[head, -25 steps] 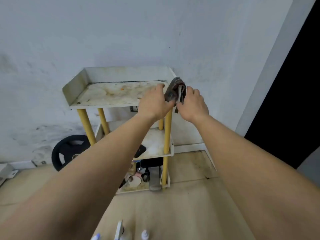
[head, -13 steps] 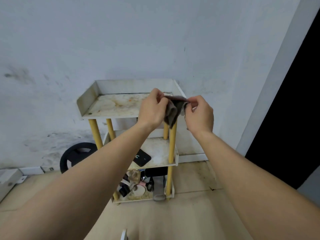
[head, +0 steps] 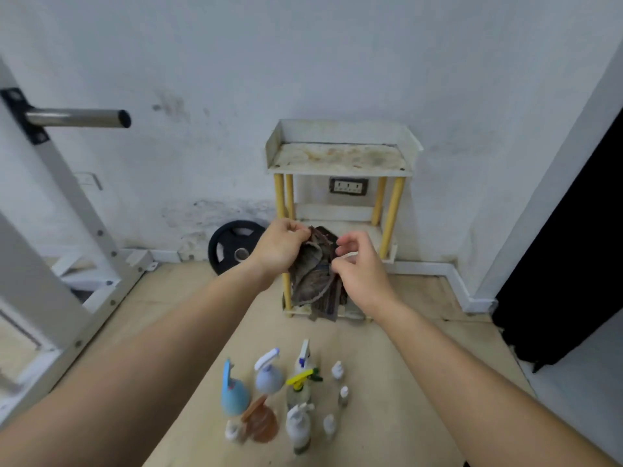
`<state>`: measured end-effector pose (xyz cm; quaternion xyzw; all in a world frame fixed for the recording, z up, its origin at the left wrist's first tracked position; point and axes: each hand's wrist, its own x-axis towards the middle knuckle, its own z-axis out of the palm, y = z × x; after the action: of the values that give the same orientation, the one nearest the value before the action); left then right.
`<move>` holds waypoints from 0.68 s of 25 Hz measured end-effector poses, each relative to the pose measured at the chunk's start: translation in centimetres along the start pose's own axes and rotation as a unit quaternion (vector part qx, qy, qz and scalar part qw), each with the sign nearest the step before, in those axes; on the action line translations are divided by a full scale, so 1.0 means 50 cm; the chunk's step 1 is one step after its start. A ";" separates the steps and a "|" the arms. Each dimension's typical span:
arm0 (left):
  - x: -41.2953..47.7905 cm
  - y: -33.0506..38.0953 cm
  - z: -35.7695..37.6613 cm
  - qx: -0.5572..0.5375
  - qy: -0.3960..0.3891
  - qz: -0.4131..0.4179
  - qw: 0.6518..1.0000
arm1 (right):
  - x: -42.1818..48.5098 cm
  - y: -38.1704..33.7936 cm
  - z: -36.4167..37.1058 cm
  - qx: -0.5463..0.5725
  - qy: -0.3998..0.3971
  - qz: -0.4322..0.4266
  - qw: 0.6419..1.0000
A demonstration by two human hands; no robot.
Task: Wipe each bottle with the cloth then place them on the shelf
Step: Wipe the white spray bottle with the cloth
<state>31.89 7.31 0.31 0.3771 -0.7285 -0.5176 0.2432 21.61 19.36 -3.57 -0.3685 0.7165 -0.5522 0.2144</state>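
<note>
A dark brown cloth (head: 315, 276) hangs in the air in front of the shelf. My left hand (head: 281, 247) pinches its upper left edge and my right hand (head: 359, 269) pinches its right edge. On the floor below stand several bottles: a blue spray bottle (head: 234, 392), a pale blue spray bottle (head: 268, 374), a yellow-topped one (head: 299, 387), a brown one (head: 260, 421) and small white ones (head: 298, 424). The white shelf (head: 340, 160) with yellow legs stands against the wall, its stained top tier bare.
A black weight plate (head: 232, 246) leans on the wall left of the shelf. A white metal rack (head: 67, 210) with a steel bar (head: 76, 117) fills the left side. A dark doorway (head: 573, 251) opens at right. A wall socket (head: 348, 187) sits behind the shelf.
My view has pulled back and dropped, bringing the bottles on the floor into sight. The cloth, bunched by the shelf's top tier before, now hangs unfolded lower between my hands.
</note>
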 end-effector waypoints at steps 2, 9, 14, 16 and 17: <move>-0.056 -0.047 -0.031 -0.040 -0.024 -0.042 0.998 | -0.053 0.012 0.064 -0.016 -0.011 -0.010 1.000; -0.175 -0.205 -0.116 -0.209 -0.141 -0.126 0.960 | -0.119 0.079 0.176 -0.060 -0.090 0.033 0.994; -0.219 -0.296 -0.129 0.079 -0.042 -0.067 0.994 | -0.146 0.105 0.207 -0.011 -0.061 0.090 0.994; -0.240 -0.313 -0.132 0.181 -0.020 -0.025 0.983 | -0.168 0.113 0.213 -0.033 -0.071 0.076 0.994; -0.247 -0.322 -0.133 0.203 -0.015 -0.015 0.979 | -0.176 0.117 0.214 -0.046 -0.081 0.072 0.993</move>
<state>49.02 10.49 -12.03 0.4214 -0.8165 -0.3680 0.1425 33.16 20.00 -13.19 -0.3688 0.7463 -0.4697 0.2939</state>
